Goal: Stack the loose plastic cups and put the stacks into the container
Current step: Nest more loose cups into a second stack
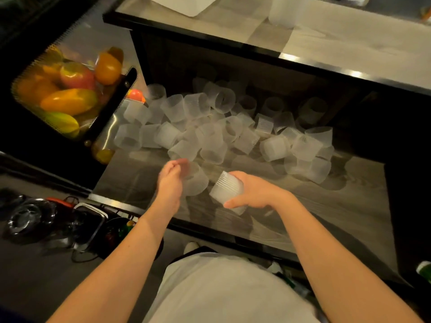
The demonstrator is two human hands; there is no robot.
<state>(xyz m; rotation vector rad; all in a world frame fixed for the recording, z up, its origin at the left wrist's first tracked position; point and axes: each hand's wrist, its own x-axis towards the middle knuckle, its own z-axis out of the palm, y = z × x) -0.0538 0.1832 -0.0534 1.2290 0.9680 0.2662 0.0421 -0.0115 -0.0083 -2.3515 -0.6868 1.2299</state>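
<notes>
A heap of several loose translucent ribbed plastic cups point(214, 127) lies on its sides across the low wooden shelf point(345, 206). My right hand point(254, 191) grips one ribbed cup point(227, 188), tilted, in front of the heap. My left hand point(171, 180) is closed around another cup point(197, 180), which lies on the shelf just left of the held one; the two cups sit close together, apart by a small gap. A white container point(186, 4) stands on the upper counter at the back, partly cut off by the frame.
A mesh basket of fruit point(63, 94) sits at the left. The upper counter point(349, 50) overhangs the shelf's back, with a frosted tub point(285, 11) on it. Dark kitchen items and cables point(46, 220) lie on the floor at lower left.
</notes>
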